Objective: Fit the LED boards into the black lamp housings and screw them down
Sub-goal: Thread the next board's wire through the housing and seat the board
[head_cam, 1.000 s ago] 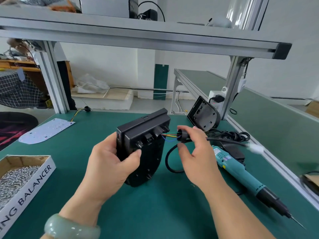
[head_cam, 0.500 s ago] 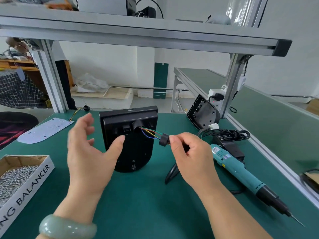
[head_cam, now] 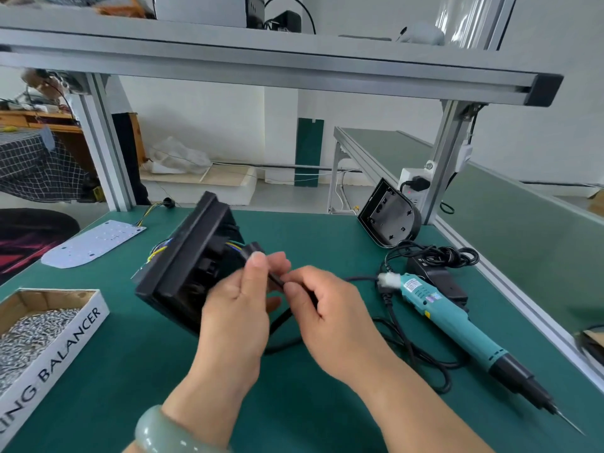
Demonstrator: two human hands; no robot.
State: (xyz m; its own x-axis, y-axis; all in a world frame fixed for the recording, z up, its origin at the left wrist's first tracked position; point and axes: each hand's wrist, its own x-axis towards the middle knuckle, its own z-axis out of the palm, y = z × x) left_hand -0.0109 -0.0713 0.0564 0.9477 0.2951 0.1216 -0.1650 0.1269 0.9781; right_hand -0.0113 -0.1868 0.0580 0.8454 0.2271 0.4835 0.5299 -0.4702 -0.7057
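— What is lying on the green worktop (head_cam: 294, 403) under the aluminium frame (head_cam: 261, 63)?

— A teal electric screwdriver (head_cam: 447, 317) is lying on the right, its tip pointing toward the person, with a black power adapter (head_cam: 434, 276) just beyond it. A cardboard box (head_cam: 65, 348) of loose screws is sitting at the left edge. A pale LED board (head_cam: 94, 238) is lying flat beyond it, with wires trailing from its far end.

— And the lamp housings?

— One black lamp housing (head_cam: 183, 266) is tilting on edge at the middle, with coloured wires showing on both sides of it. The left grip (head_cam: 238, 308) is hiding its lower part, so I cannot tell whether it is resting on the worktop. A second housing (head_cam: 389, 217) is leaning near the frame's post at the back right, its open side facing us.

— What are the hands doing?

— The left grip is pinching the black cable (head_cam: 276, 279) between thumb and fingers, just below the grommet (head_cam: 253, 248) where the coloured wires are entering. The right grip (head_cam: 330, 308) is pinching the same cable a little lower with thumb and forefinger, close beside the left thumb. A green bangle (head_cam: 170, 433) is sitting on the left wrist.
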